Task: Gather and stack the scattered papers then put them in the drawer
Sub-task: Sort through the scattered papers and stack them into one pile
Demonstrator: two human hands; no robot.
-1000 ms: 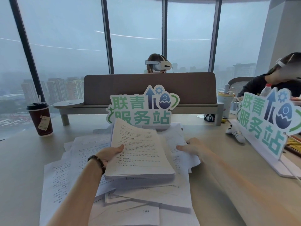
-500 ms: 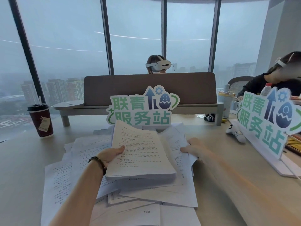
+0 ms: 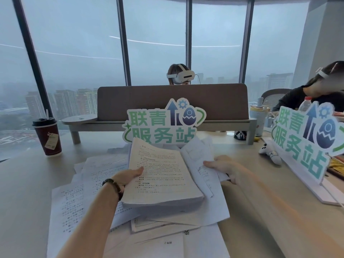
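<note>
Big floor-to-ceiling windows with a foggy city fill the top of the frame, and a pale desk [image 3: 28, 183] takes up the bottom half. Dead centre, the left hand [image 3: 126, 178] grips the left edge of a thick stack of papers [image 3: 163, 175], thumb lying flat on the top page, other fingers hidden underneath, so can't tell how they sit. A dark bead bracelet [image 3: 113, 185] wraps that wrist. Right of centre, the right hand [image 3: 223, 167] pinches a few loose sheets [image 3: 201, 155] that fan out from the stack's right side, thumb on top, fingers curled under.

Under and around the stack, more scattered papers [image 3: 74, 198] spread over the desk toward the lower left and bottom edge. Just behind the stack stands a green-lettered sign [image 3: 163, 125], blocking the far side. A second sign [image 3: 305, 138] sits at right with a white controller [image 3: 270, 153] beside it. A dark red coffee cup [image 3: 48, 136] stands at left, well apart from the papers. A brown divider [image 3: 173, 101] runs across mid-frame, with a person in a white headset [image 3: 182, 76] behind it.
</note>
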